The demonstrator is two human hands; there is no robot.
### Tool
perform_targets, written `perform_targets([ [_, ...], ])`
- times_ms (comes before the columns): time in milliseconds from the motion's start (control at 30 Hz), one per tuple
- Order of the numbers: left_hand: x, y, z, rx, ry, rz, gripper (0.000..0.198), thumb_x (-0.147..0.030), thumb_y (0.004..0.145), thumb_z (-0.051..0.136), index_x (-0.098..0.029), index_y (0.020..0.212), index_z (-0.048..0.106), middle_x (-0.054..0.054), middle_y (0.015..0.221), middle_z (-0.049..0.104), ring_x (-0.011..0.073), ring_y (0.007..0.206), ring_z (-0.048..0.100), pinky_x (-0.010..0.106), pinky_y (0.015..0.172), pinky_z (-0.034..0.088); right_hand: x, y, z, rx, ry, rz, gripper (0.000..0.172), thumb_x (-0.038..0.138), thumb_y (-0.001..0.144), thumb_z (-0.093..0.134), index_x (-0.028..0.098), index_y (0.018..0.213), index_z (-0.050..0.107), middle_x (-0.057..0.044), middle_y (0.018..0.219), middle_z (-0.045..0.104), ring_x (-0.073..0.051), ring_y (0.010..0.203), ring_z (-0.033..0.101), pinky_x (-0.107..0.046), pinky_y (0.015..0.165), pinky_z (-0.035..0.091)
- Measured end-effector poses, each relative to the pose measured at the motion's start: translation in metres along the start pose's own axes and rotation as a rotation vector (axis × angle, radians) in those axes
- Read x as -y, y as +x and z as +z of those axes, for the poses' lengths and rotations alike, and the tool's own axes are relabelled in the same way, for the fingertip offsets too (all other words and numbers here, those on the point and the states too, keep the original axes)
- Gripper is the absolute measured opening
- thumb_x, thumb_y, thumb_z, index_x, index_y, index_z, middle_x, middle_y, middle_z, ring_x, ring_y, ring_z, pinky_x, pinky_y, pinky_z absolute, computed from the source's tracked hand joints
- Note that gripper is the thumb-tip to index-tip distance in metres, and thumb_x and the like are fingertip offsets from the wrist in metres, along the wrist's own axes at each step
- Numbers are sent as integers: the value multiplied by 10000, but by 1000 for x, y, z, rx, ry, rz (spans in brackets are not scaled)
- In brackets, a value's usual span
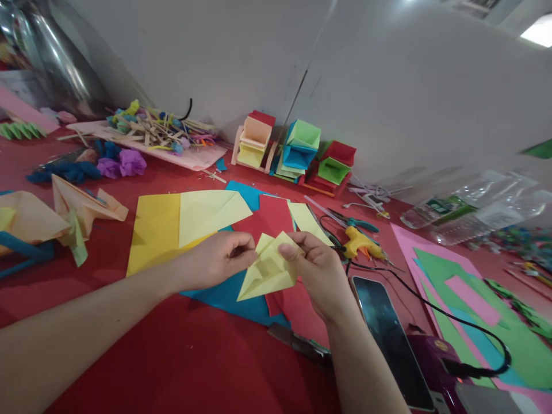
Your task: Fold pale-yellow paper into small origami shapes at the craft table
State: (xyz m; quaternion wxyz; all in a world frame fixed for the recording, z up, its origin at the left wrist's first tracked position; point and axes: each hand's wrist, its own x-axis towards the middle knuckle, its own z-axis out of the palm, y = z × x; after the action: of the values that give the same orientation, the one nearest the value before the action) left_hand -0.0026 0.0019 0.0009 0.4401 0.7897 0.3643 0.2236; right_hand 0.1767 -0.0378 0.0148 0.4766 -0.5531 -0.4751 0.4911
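A pale yellow sheet of folding paper [269,267], creased into a pointed shape with raised flaps, is held above the red table. My right hand [317,267] pinches its right side, thumb on top. My left hand [228,259] has its fingers curled closed at the paper's left edge, gripping it there. Below the hands lie red paper [276,213], blue paper [215,296], yellow paper [150,224] and a pale yellow sheet [207,210]. A utility knife [297,342], partly hidden by my right wrist, lies just in front.
To the right are a phone [388,333], a yellow glue gun [364,244] with a black cable, coloured sheets [457,270] and plastic bottles [487,207]. Folded paper boxes [302,149] line the wall. Sticks [155,129] lie back left, a folded peach paper piece [81,207] nearer.
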Motion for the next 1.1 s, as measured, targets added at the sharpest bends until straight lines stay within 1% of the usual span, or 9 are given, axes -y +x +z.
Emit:
perform_targets([
  [133, 0, 1, -2, 43, -107, -15, 231, -300, 818, 450, -171, 628, 438, -60, 558, 331, 78, 527, 314, 200, 483, 254, -1, 1, 0, -62, -16, -8, 255, 399, 683, 673, 161, 696, 584, 15, 584, 582, -88, 496, 503, -195, 457, 387],
  [233, 1, 1, -2, 92, -200, -21, 221, -293, 806, 471, -167, 626, 449, -58, 560, 362, 75, 530, 330, 198, 493, 261, -3, 1, 3, -101, -30, -10, 263, 410, 692, 659, 161, 682, 575, 25, 547, 559, -83, 466, 482, -190, 431, 370],
  [300, 2, 1, -2, 100, -226, -28, 218, -295, 803, 477, -166, 630, 453, -56, 566, 382, 75, 532, 341, 199, 497, 265, -4, 1, 4, -116, -38, -10, 263, 413, 701, 649, 164, 685, 566, 29, 537, 551, -83, 456, 477, -190, 421, 367],
  [600, 1, 1, 0, 64, -157, -21, 213, -326, 804, 478, -169, 660, 468, -59, 562, 361, 81, 527, 323, 201, 476, 258, -11, 2, 2, -141, -117, -41, 275, 443, 743, 601, 174, 714, 558, 14, 562, 567, -101, 464, 499, -197, 411, 357],
  [667, 0, 0, 0, 64, -163, -29, 222, -329, 816, 465, -168, 664, 468, -53, 576, 379, 85, 542, 348, 205, 495, 280, -11, 2, 1, -148, -118, -46, 278, 447, 744, 602, 173, 715, 557, 15, 558, 562, -98, 459, 499, -193, 406, 351],
  [767, 0, 0, 2, 74, -274, -39, 270, -374, 844, 418, -166, 679, 462, -32, 629, 449, 99, 600, 421, 222, 559, 339, -9, 1, 2, -156, -135, -56, 277, 450, 743, 603, 177, 721, 561, 25, 540, 545, -92, 447, 488, -187, 397, 342],
  [833, 1, 0, 4, 68, -360, -42, 255, -395, 816, 472, -173, 695, 441, -42, 628, 435, 96, 591, 415, 219, 548, 333, -8, 1, 4, -157, -145, -61, 273, 447, 742, 604, 177, 718, 563, 32, 531, 535, -85, 435, 472, -182, 389, 338],
  [933, 3, 1, 8, 40, -394, -62, 257, -356, 743, 584, -182, 672, 409, -66, 600, 377, 79, 548, 359, 201, 500, 284, -7, -1, 7, -163, -138, -61, 272, 438, 733, 612, 172, 710, 560, 39, 523, 520, -77, 423, 441, -180, 381, 340],
  [1100, 2, 1, 9, -6, -358, -123, 267, -334, 734, 588, -179, 618, 404, -68, 562, 390, 71, 519, 353, 203, 491, 278, -9, 0, 9, -183, -135, -66, 272, 444, 728, 609, 175, 720, 572, 41, 529, 515, -83, 440, 431, -187, 393, 343],
])
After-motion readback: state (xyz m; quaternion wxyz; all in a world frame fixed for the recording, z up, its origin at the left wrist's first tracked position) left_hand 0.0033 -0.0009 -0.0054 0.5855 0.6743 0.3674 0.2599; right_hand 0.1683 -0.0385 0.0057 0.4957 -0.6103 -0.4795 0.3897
